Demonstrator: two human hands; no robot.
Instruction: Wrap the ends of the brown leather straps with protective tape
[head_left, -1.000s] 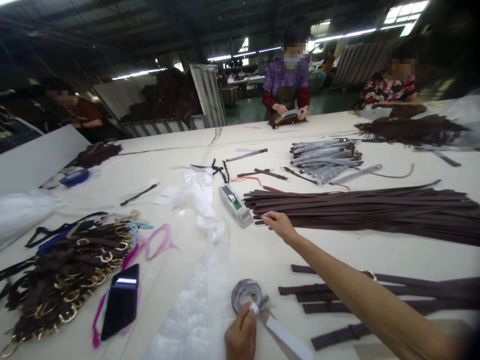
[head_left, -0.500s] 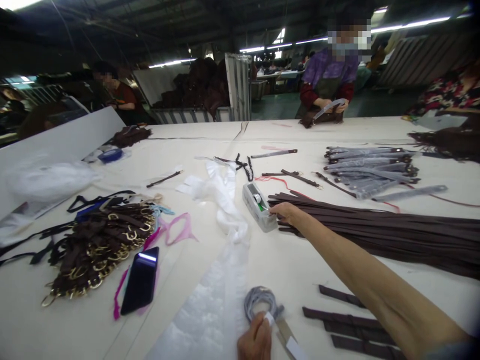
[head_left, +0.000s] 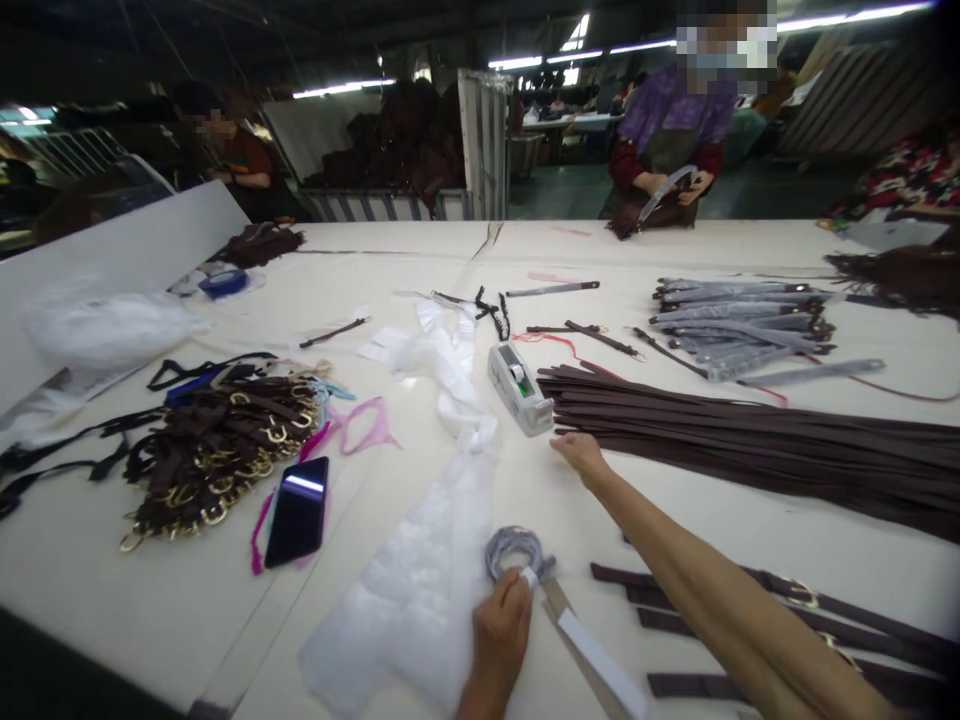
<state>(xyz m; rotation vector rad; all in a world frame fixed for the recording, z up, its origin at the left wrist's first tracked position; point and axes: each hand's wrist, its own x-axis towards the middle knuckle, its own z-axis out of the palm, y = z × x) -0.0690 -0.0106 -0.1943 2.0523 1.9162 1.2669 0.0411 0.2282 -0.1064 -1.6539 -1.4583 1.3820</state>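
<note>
My left hand [head_left: 501,615] is closed on a coiled strap [head_left: 517,548] wrapped in greyish plastic, with a small white piece under the thumb. From the coil, a flat strip with a white band [head_left: 600,650] runs toward the table's front edge. My right hand [head_left: 581,455] is just off the near end of a grey tape dispenser [head_left: 520,388], its fingers pinched together. Whether a bit of tape is between them is too small to make out. Beside that hand lies a bundle of long dark brown straps [head_left: 735,425]. Brown straps with gold buckles [head_left: 802,592] lie partly under my right forearm.
White plastic sheeting [head_left: 405,580] spreads down the table's middle. To the left are a phone [head_left: 298,512] and a heap of brown straps with gold rings [head_left: 217,450]. Plastic-wrapped straps [head_left: 742,320] lie at the right. Across the table, a person in purple [head_left: 667,150] handles a strap.
My right hand has drawn back from the tape dispenser toward me. My left hand stays on the coiled strap. The view has tipped slightly downward.
</note>
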